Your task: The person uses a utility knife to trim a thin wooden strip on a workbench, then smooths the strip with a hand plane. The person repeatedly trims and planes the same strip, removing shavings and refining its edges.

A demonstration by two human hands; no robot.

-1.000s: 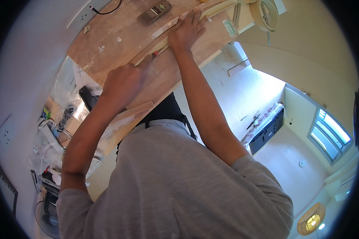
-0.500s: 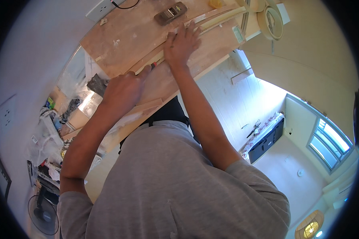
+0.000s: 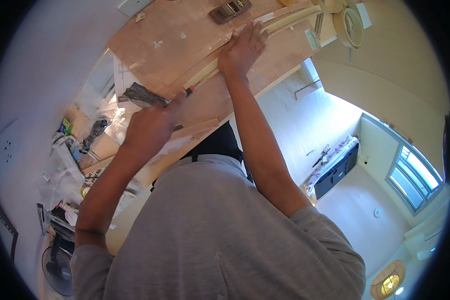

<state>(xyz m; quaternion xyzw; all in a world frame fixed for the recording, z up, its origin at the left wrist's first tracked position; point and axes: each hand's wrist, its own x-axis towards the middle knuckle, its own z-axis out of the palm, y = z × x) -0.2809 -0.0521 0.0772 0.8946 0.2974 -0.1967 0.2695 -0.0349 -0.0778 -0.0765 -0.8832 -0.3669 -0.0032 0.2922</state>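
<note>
Cream strip [image 3: 291,20] is lying along the wooden table [image 3: 150,45] | my right hand [image 3: 241,56] is resting over it, fingers spread | my left hand [image 3: 152,122] is gripping a red-ended scraper [image 3: 143,94], grey blade pointing leftward | dark tool [image 3: 230,11] is lying beyond the strip

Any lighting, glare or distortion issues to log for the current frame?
Head view: fisheye rim, black corners, straight edges such as the wooden board's bowed; head view: window partly washed out, blue flare at the right rim; head view: bright glare on the shiny clutter; head view: left hand and right hand readable.
</note>
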